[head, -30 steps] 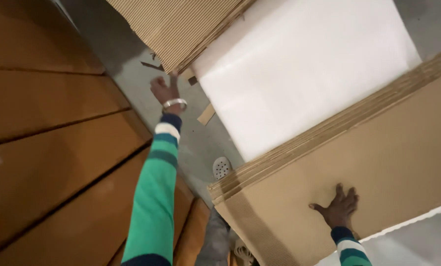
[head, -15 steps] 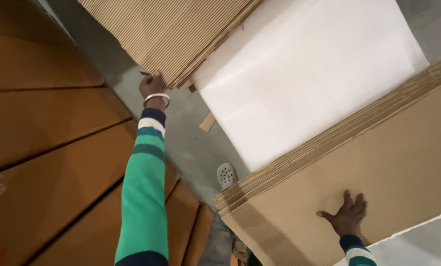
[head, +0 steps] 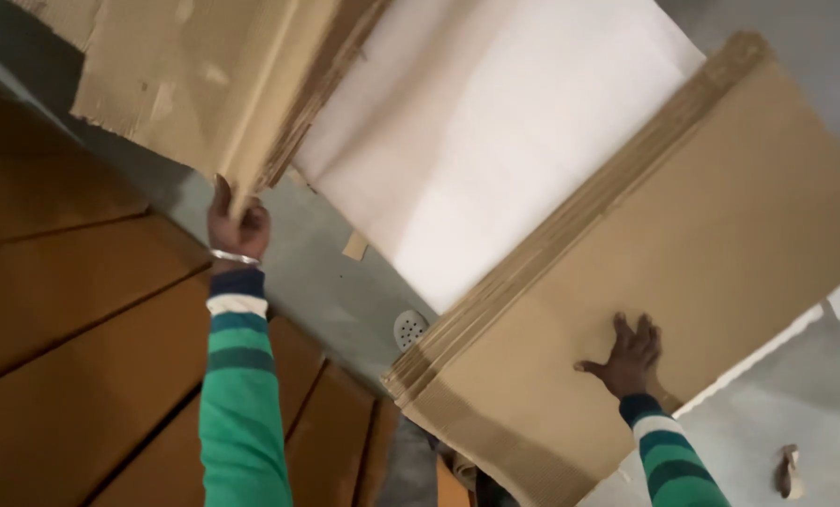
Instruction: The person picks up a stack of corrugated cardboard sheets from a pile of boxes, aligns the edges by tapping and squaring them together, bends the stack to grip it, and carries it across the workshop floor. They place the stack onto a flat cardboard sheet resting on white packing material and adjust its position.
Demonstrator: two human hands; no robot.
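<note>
My left hand [head: 235, 225], in a green striped sleeve with a metal bracelet, grips the corner of a tan corrugated cardboard sheet [head: 194, 80] and holds it lifted off a pile at the upper left. My right hand [head: 629, 357] lies flat, fingers spread, on top of a stack of brown cardboard sheets [head: 683, 272] at the right. Between the two lies a large white sheet [head: 495, 141], partly under the lifted cardboard.
Brown cardboard sheets [head: 72, 329] cover the floor on the left. A strip of grey concrete floor [head: 316, 282] runs between them and the stacks, with a round white perforated object [head: 408, 329] and a small cardboard scrap [head: 355, 246] on it.
My left hand has reached the corner of the upper-left cardboard, closed on it and raised the sheet. My right hand has stayed flat on the stack.
</note>
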